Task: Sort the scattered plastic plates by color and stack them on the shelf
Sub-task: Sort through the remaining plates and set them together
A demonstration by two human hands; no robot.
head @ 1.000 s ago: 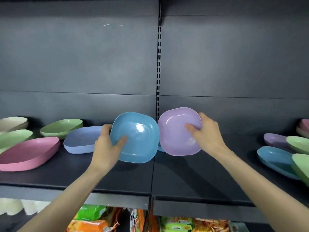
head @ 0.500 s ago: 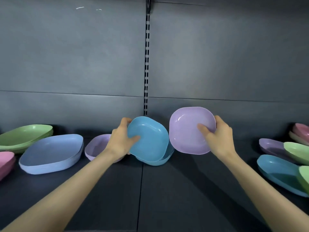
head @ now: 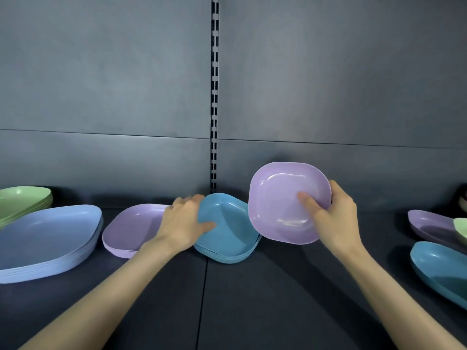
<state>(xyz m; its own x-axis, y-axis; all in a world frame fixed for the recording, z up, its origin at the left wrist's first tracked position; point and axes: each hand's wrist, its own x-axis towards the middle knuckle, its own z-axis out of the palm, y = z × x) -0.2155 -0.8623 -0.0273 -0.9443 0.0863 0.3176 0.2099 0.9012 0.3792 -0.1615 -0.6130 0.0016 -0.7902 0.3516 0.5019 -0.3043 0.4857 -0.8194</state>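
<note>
Hands both full: our left hand grips the teal plate lying atop its stack; our right hand, just beside, holds one purple plate tilted up, hollow facing us.

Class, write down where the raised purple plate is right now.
Head view, right of centre: the purple plate is held tilted in the right hand, just right of the teal stack.

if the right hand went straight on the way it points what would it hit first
Probably the dark grey back panel: the right hand, gripping a square lilac plastic plate, points up and away toward it, so the plate's rim would touch first. Depth is unclear.
</note>
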